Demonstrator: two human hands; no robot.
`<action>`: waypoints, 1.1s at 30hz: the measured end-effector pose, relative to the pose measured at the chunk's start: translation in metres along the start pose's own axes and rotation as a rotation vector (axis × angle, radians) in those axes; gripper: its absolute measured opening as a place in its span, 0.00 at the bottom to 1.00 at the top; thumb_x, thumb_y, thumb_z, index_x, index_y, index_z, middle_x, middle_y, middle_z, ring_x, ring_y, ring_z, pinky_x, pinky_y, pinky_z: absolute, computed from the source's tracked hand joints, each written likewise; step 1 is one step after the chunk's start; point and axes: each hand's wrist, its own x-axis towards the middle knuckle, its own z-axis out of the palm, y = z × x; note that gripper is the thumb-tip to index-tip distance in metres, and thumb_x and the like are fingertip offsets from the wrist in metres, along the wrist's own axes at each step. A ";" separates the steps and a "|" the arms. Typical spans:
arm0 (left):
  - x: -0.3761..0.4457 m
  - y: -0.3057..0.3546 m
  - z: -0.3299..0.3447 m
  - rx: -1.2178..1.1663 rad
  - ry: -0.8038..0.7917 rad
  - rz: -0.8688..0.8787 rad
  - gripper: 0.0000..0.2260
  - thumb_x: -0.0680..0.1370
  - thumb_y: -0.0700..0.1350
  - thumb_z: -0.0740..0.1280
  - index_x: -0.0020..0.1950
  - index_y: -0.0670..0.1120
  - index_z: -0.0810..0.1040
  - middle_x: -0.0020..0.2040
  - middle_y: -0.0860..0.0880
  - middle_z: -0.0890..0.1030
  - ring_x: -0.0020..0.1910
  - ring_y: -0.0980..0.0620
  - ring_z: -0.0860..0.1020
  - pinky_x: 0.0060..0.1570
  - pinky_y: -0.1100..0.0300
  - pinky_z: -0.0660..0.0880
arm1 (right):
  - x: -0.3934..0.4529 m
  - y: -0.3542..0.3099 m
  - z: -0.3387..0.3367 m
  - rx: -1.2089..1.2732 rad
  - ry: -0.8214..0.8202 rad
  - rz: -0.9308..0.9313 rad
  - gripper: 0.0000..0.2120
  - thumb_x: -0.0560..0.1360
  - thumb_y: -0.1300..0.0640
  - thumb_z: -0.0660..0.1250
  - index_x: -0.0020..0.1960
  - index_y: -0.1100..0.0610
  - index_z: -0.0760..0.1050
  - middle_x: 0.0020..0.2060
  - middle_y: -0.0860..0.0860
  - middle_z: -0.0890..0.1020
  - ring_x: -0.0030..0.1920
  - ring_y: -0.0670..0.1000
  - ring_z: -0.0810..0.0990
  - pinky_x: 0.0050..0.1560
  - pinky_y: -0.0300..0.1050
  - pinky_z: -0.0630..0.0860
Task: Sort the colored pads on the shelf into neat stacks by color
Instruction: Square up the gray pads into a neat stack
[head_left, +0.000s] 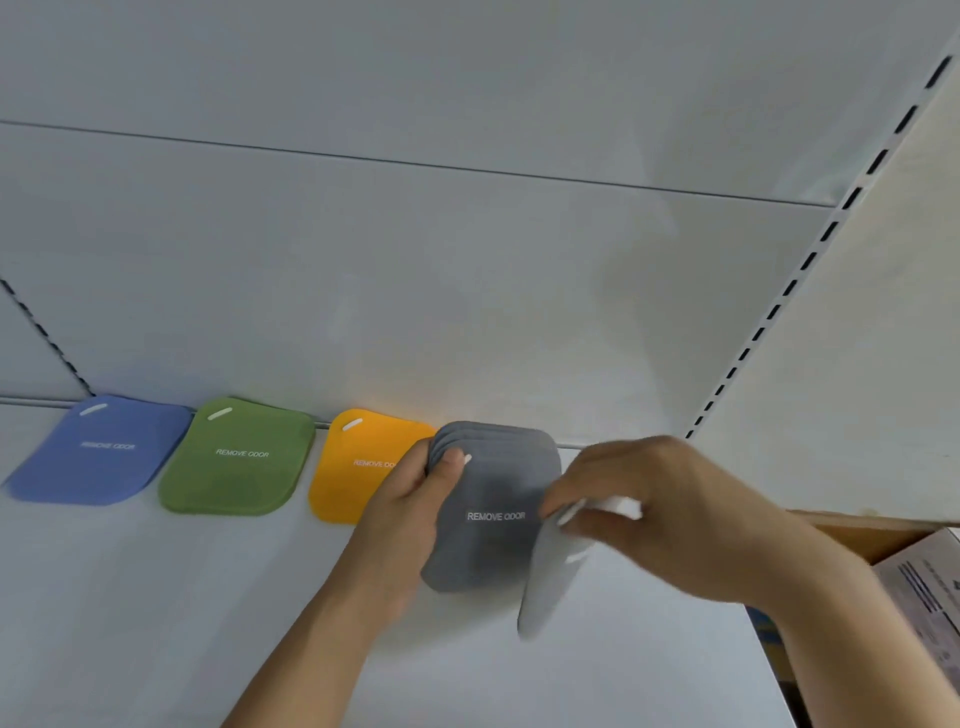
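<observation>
Grey pads (493, 514): fanned bunch held above the shelf (156, 597) in left hand (402, 512), thumb curled over the top. Right hand (670, 519) fingers pinch a pale pad (545, 582), hanging edge-on. Square grey edges w/ both hands, set down right of orange stack (348, 467); free shelf there, cardboard box (914, 582) close by.

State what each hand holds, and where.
Left hand grips the grey pads by their left edge; right hand pinches one light pad at its top.
</observation>
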 end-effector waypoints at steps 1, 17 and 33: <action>0.000 -0.001 0.002 0.015 -0.024 0.000 0.09 0.84 0.50 0.65 0.59 0.50 0.84 0.59 0.45 0.86 0.63 0.41 0.82 0.69 0.36 0.74 | 0.007 0.000 0.010 -0.011 -0.038 -0.037 0.14 0.77 0.58 0.72 0.56 0.39 0.82 0.48 0.38 0.82 0.49 0.41 0.81 0.49 0.37 0.75; -0.018 -0.003 0.007 0.137 -0.173 0.093 0.21 0.81 0.62 0.64 0.67 0.51 0.79 0.64 0.50 0.84 0.68 0.49 0.79 0.70 0.41 0.73 | 0.035 0.010 0.084 -0.088 0.547 0.028 0.23 0.69 0.45 0.77 0.59 0.54 0.77 0.56 0.47 0.77 0.56 0.52 0.77 0.54 0.48 0.76; -0.017 -0.010 0.006 0.308 -0.246 0.271 0.17 0.81 0.51 0.70 0.68 0.51 0.76 0.64 0.51 0.83 0.67 0.48 0.80 0.66 0.50 0.76 | -0.022 0.018 0.105 0.647 0.578 0.397 0.10 0.80 0.61 0.69 0.55 0.48 0.82 0.50 0.44 0.87 0.54 0.47 0.85 0.54 0.47 0.79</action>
